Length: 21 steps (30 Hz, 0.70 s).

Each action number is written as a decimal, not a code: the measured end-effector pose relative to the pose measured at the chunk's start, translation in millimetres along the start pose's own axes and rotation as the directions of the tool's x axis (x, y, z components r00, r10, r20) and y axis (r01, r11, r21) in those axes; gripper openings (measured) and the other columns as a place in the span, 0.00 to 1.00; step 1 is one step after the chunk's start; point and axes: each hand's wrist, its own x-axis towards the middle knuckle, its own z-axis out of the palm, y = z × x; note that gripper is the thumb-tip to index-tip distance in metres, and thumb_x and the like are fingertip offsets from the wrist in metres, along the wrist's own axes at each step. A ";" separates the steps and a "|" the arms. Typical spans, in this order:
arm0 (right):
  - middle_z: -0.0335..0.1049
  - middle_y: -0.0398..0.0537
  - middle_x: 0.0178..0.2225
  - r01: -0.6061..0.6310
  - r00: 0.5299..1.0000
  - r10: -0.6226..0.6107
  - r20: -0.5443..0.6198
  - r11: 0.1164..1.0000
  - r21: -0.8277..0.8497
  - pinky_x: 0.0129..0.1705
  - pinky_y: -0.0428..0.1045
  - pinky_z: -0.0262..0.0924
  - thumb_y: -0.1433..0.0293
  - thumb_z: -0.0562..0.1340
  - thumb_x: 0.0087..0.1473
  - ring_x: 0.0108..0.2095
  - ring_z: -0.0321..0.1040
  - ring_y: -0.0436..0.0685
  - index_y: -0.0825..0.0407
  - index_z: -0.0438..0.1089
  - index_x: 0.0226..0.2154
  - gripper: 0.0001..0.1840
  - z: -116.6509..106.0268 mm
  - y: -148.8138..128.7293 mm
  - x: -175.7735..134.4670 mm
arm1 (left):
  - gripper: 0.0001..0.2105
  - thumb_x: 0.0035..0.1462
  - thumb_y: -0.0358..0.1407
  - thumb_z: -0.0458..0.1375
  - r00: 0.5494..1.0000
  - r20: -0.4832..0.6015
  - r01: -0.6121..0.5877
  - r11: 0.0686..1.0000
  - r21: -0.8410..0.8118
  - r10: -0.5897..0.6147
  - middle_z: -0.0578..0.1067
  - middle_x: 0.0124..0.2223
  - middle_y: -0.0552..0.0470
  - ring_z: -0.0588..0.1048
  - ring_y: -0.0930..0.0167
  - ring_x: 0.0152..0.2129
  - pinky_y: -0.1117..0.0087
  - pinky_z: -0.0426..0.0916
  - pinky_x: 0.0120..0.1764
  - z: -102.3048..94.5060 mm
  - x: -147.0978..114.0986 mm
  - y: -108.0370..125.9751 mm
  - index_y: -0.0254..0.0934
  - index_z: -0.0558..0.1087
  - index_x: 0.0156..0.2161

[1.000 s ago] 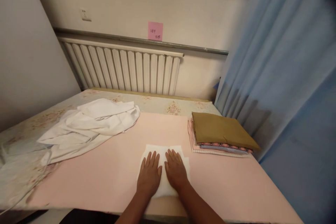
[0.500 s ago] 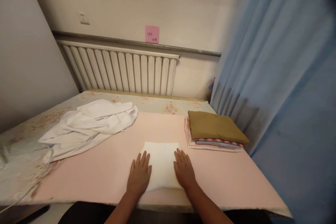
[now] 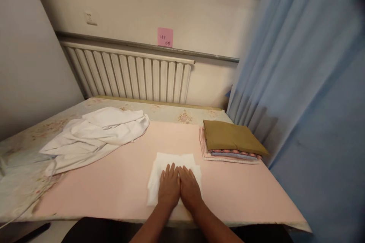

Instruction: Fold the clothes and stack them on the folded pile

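Note:
A folded white cloth (image 3: 154,186) lies flat on a pink sheet (image 3: 108,186) near the table's front edge. My left hand (image 3: 169,186) rests palm down on the middle of the cloth, fingers stretched out. Beside it, my right hand (image 3: 189,188) also presses flat on the cloth, its fingers extended. The two hands touch along their inner edges and hide the cloth's centre. Neither hand grips anything.
A crumpled white cloth (image 3: 99,136) lies to the left. On the right sits a stack of folded fabrics with an olive-brown cloth (image 3: 232,136) on top. A blue curtain (image 3: 299,64) hangs at right, a radiator (image 3: 131,74) behind. A cable (image 3: 31,203) trails at left.
Both hands have moved inward from the side edges of the folded white cloth and now meet at its middle. The cloth's side edges are uncovered.

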 end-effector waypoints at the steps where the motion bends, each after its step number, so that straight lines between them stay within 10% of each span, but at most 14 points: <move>1: 0.63 0.52 0.59 0.005 1.000 -0.005 -0.014 1.000 -0.004 0.64 0.60 0.47 0.75 0.49 0.61 0.62 0.54 0.59 0.54 0.61 0.59 0.25 4.8 0.4 -3.8 | 0.23 0.64 0.34 0.42 1.000 -0.002 -0.008 1.000 0.000 0.008 0.60 0.66 0.51 0.55 0.62 0.64 0.54 0.52 0.62 4.5 -2.7 -2.1 0.40 0.63 0.62; 14: 0.60 0.51 0.61 -0.078 0.997 0.079 0.000 0.985 -0.152 0.64 0.62 0.44 0.73 0.52 0.60 0.64 0.50 0.62 0.52 0.65 0.57 0.22 -20.3 29.0 -32.0 | 0.23 0.65 0.37 0.44 0.989 -0.113 -0.097 0.995 0.021 0.099 0.62 0.65 0.46 0.56 0.61 0.63 0.54 0.55 0.62 -2.2 -16.2 -36.2 0.35 0.62 0.62; 21: 0.63 0.54 0.59 -0.005 0.998 0.001 -0.061 0.998 -0.065 0.65 0.62 0.42 0.73 0.51 0.61 0.64 0.50 0.61 0.55 0.66 0.55 0.21 -20.0 -16.8 -0.7 | 0.23 0.64 0.36 0.44 0.990 -0.100 -0.097 0.995 0.034 0.100 0.62 0.64 0.46 0.56 0.61 0.63 0.54 0.56 0.61 -1.6 -16.7 -38.2 0.35 0.62 0.62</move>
